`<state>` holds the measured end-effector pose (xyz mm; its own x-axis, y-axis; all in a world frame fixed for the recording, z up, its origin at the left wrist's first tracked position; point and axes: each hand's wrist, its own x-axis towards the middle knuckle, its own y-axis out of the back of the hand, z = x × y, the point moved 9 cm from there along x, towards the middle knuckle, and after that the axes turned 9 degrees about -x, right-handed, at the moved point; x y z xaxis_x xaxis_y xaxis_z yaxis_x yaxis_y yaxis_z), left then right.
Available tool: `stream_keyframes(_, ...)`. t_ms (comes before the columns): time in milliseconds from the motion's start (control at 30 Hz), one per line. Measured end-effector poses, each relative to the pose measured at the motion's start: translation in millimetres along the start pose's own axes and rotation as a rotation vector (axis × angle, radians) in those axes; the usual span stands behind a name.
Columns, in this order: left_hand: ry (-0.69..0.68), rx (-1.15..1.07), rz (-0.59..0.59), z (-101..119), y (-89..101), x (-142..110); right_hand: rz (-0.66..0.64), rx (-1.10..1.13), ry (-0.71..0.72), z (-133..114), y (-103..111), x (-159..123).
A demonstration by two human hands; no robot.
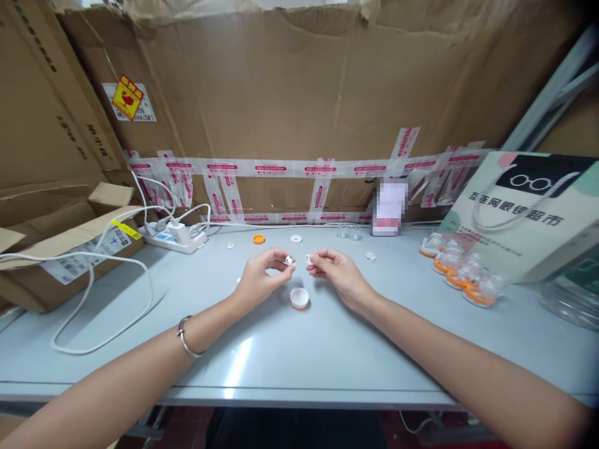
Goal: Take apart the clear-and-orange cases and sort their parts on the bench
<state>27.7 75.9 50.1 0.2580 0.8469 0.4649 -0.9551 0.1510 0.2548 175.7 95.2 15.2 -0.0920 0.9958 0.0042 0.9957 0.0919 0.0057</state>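
bare forearms [430, 333]; hands [269, 274] pinch tiny white pieces [289, 260] near round cup [299, 305].

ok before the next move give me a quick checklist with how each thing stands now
1. Left hand has a grip: ok, a small white piece is pinched at its fingertips.
2. Right hand has a grip: ok, it pinches another white piece.
3. Held pieces apart: ok, a gap shows between them.
4. Held pieces match in shape: cannot tell, too small here.
5. Cup untouched: ok, it rests on the table, on the person's side of the fingertips.
6. Tabletop free of loose cable: not ok, a white cable loops over the left side, away from both hands.
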Motion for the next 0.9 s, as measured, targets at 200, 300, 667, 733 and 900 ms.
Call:
stream_keyframes(200, 0.120, -0.080, -0.012, -16, 0.0, 3, 0.154, -0.440, 0.229, -26, 67, 29)
stream_keyframes(300, 0.132, -0.056, 0.003, -18, 1.4, 4, 0.090, -0.687, 0.135, -12, 80, 40)
stream_keyframes(667, 0.126, -0.186, 0.015, -23, -0.3, 5, -0.010, -0.892, 0.095, 7, 64, 40)
stream_keyframes(733, 0.156, -0.234, 0.010, -25, -1.4, 5, 0.008, -0.911, 0.092, 5, 65, 39)
stream_keyframes(900, 0.172, -0.286, 0.001, -22, -1.7, 6, 0.079, -0.784, 0.115, -9, 56, 27)
